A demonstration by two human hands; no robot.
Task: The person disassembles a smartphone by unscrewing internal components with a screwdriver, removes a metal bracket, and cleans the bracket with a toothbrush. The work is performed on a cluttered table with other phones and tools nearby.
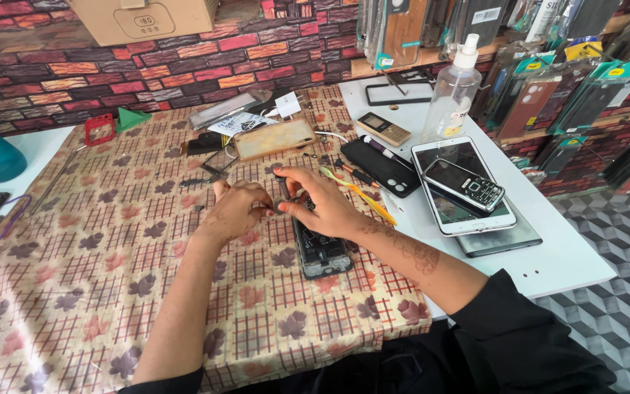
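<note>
An opened smartphone (322,254) with its dark insides showing lies on the patterned tablecloth (74,241) in front of me. My left hand (236,210) rests at the phone's top left, fingers curled toward a small part between both hands. My right hand (324,201) covers the phone's upper end, thumb and forefinger pinching a small dark piece; what it is stays hidden. A yellow-handled tool (362,195) lies just right of that hand.
A gold phone (274,138) and loose tools lie behind my hands. To the right on the white table (570,255): a black phone (384,166), a keypad phone (465,184) on a tablet (468,211), a spray bottle (452,93). Phone cases hang at the back right.
</note>
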